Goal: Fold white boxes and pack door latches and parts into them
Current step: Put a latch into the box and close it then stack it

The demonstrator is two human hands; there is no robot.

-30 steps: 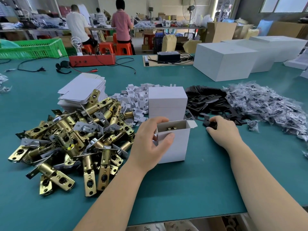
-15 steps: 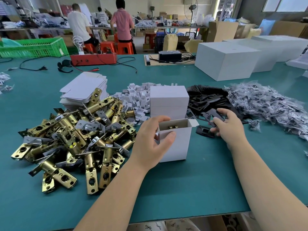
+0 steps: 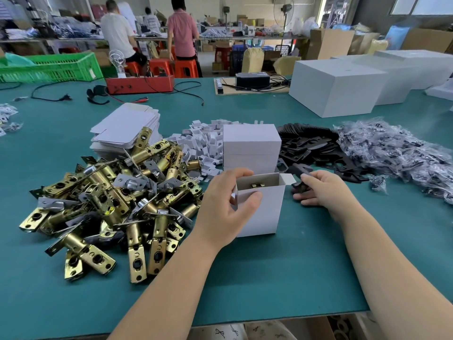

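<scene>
A small white box (image 3: 266, 212) stands upright and open on the green table, with a brass latch end (image 3: 257, 185) showing inside. My left hand (image 3: 225, 207) grips the box's left side, thumb on its front. Just right of the box, my right hand (image 3: 321, 187) pinches black metal plates (image 3: 300, 185) close to the table. A heap of brass door latches (image 3: 110, 200) lies to the left. Closed white boxes (image 3: 251, 148) are stacked behind the open one.
Flat box blanks (image 3: 125, 128) and small white card inserts (image 3: 203, 143) lie behind the latches. Black plates (image 3: 316, 148) and bagged parts (image 3: 397, 153) spread at the right. Large white cartons (image 3: 335, 87) stand at the back right; a red device (image 3: 139, 84), cables and green crate (image 3: 49, 67) behind.
My right hand reached out into the black plates, took some and drew back toward the open box. The left hand stayed on the box.
</scene>
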